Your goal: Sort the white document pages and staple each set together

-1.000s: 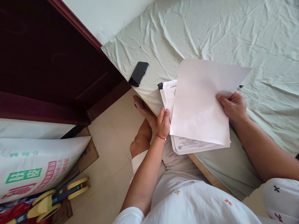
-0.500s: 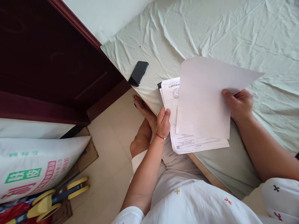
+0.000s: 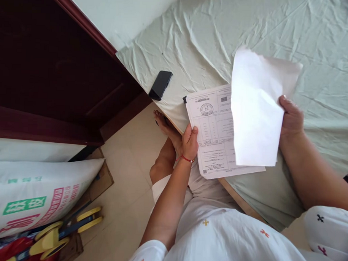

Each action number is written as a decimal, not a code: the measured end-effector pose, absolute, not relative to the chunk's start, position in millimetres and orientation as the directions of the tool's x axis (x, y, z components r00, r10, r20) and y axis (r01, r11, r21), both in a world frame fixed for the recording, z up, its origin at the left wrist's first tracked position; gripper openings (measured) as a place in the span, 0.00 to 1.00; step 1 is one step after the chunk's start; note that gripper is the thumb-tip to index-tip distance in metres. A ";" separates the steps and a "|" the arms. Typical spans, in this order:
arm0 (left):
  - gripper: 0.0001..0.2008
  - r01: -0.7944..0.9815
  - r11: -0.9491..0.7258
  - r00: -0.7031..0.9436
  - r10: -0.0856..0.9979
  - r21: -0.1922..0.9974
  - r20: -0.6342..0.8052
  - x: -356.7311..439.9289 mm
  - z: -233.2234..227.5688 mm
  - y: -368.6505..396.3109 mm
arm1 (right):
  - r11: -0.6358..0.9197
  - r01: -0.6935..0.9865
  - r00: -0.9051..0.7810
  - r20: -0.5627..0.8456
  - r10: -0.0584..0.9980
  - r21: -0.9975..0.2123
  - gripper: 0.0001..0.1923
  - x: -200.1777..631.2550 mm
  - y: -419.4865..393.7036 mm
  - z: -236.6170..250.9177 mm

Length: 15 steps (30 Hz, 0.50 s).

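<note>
Blank sheet (image 3: 256,110) swung upright and rightward since the earlier frame, pinched in right hand (image 3: 290,121) fingers. Printed stack (image 3: 216,135) on bed (image 3: 200,36) bared, long axis 12-to-6; left hand (image 3: 190,142) fingers pressed at its 9 o'clock edge, nearer.

The printed sheet (image 3: 216,135) at the bed's near edge carries a barcode along its top, a round seal beneath it and a small square code at its lower corner, but its lines of print are too small to read. The white sack (image 3: 31,199) on the floor bears green and pink characters (large ones, yet not legible from here).
</note>
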<state>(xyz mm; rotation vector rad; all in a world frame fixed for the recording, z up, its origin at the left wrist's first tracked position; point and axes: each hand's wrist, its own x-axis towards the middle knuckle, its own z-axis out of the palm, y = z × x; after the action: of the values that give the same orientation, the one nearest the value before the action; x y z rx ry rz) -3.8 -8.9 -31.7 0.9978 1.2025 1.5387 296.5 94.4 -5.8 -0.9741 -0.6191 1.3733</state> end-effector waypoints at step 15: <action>0.22 -0.078 -0.100 -0.294 0.953 0.992 0.073 -4.8 -34.9 -8.8 | -0.196 -0.726 0.042 -0.327 0.944 -0.659 0.06 296.1 83.5 13.1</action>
<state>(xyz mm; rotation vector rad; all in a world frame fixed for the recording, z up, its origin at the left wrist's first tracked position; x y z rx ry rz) -4.8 -8.8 -34.9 1.0495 1.3085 1.5327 296.1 83.5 13.1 -0.8617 -0.3354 1.5574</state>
